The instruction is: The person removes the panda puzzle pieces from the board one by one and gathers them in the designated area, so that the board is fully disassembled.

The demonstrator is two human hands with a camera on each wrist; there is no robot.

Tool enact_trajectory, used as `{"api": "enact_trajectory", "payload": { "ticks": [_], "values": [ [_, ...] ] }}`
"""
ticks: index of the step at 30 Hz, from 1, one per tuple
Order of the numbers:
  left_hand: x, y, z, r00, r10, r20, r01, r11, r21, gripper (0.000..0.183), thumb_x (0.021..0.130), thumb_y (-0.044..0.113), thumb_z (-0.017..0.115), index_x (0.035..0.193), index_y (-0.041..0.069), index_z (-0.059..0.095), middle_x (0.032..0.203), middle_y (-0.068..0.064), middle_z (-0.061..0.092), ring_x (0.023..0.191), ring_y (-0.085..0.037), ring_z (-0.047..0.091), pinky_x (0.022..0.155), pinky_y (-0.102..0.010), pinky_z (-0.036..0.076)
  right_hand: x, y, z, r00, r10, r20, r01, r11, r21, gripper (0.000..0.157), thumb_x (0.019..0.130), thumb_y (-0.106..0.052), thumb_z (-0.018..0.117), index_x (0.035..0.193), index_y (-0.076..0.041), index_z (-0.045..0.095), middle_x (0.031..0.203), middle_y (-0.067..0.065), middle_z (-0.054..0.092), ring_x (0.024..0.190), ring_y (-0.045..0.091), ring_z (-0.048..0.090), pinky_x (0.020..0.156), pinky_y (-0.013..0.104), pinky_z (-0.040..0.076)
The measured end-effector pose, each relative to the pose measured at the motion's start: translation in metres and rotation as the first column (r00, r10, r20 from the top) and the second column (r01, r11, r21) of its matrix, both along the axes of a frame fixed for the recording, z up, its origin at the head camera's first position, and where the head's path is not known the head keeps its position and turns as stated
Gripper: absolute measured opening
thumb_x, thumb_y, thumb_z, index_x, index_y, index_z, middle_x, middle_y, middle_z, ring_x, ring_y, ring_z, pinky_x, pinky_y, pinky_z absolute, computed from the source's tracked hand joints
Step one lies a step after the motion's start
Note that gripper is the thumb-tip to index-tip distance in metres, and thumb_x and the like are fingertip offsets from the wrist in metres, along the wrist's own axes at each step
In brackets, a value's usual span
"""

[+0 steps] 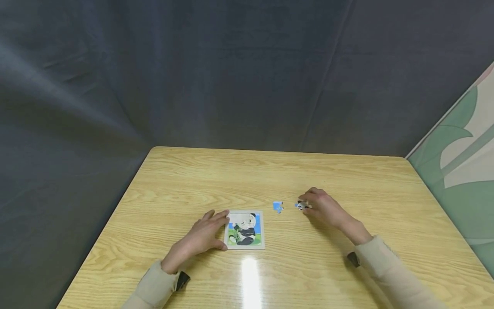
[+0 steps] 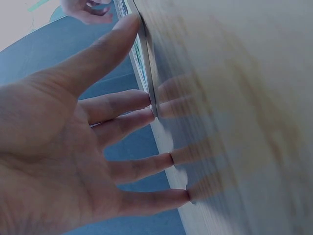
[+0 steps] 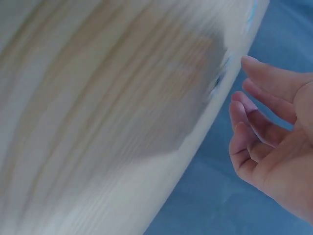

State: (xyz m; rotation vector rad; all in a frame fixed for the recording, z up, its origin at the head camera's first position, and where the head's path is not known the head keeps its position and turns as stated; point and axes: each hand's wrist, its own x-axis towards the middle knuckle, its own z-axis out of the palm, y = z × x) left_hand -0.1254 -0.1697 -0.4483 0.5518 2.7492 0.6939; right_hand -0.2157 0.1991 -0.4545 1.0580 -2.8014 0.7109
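Note:
A small framed panda jigsaw puzzle (image 1: pixel 245 246) lies flat on the table. Its picture shows a panda on green with blue at the right, and its upper left part is a pale bare patch. My left hand (image 1: pixel 203 234) rests at the puzzle's left edge, with thumb and fingers spread and touching the frame. A panda-patterned puzzle piece (image 1: pixel 301 205) lies to the right of the frame. Over it hovers my right hand (image 1: pixel 323 208), thumb and fingers loosely bent around the piece; the right wrist view shows the fingertips (image 3: pixel 249 59) apart from it.
A blue puzzle piece (image 1: pixel 277 206) lies between the frame and my right hand. The wooden table (image 1: pixel 185 180) meets a dark curtain (image 1: pixel 239 86) at the back and left. A green and white patterned panel (image 1: pixel 463 163) stands along the right side.

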Motion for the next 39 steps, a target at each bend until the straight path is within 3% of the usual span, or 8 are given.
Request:
{"api": "enact_trajectory", "payload": {
  "ticks": [7, 16, 39],
  "values": [
    [0.001, 0.0, 0.001, 1.0, 0.005, -0.003, -0.005, 1.0, -0.002, 0.074, 0.071, 0.023, 0.083, 0.135, 0.002, 0.052, 0.153, -0.012, 0.034, 0.137, -0.05, 0.024, 0.1, -0.074, 0.025, 0.017, -0.048, 0.004, 0.997, 0.066, -0.049, -0.068, 0.997, -0.035, 0.035, 0.077, -0.007, 0.08, 0.108, 0.003, 0.069, 0.102, 0.013, 0.063, 0.085, 0.025, 0.061, 0.068, 0.029, 0.055],
    [0.001, 0.001, 0.001, 1.0, 0.022, -0.005, -0.022, 1.0, 0.012, 0.074, 0.071, 0.022, 0.084, 0.135, 0.002, 0.053, 0.152, -0.012, 0.036, 0.137, -0.049, 0.025, 0.099, -0.075, 0.025, 0.03, -0.106, 0.003, 0.994, 0.109, 0.013, -0.109, 0.994, -0.023, 0.033, 0.077, -0.015, 0.081, 0.104, 0.001, 0.071, 0.097, 0.01, 0.064, 0.083, 0.018, 0.056, 0.069, 0.028, 0.049],
    [0.001, 0.002, 0.001, 1.0, 0.024, 0.008, -0.024, 1.0, 0.006, 0.074, 0.071, 0.022, 0.084, 0.134, 0.002, 0.053, 0.153, -0.011, 0.035, 0.138, -0.049, 0.024, 0.1, -0.075, 0.023, 0.041, -0.129, -0.003, 1.0, 0.01, -0.024, -0.009, 0.997, 0.077, 0.025, 0.076, -0.01, 0.081, 0.098, 0.0, 0.074, 0.098, 0.009, 0.062, 0.082, 0.023, 0.055, 0.065, 0.033, 0.05]
  ]
}}
